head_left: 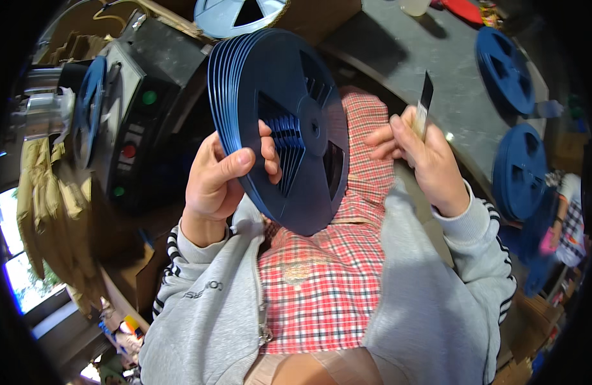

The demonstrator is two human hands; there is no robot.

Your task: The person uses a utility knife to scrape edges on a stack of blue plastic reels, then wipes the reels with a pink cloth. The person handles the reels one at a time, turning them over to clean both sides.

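A thick stack of dark blue plastic reels (254, 77) stands tilted on edge in front of my lap. My left hand (228, 168) grips the stack at its lower left, thumb along the rim and fingers hooked through a cut-out window. Right of the stack, apart from it, my right hand (421, 154) pinches a knife (423, 106) between thumb and fingers. Its dark blade points up and its pale handle is mostly hidden in my grip.
At left stands a dark machine (142, 128) with green and red buttons and a blue reel (90, 109) mounted on it. Brown paper strips (42, 199) hang beside it. More blue reels (519, 170) lie on the grey table (450, 70) at right. Another person (568, 218) is at far right.
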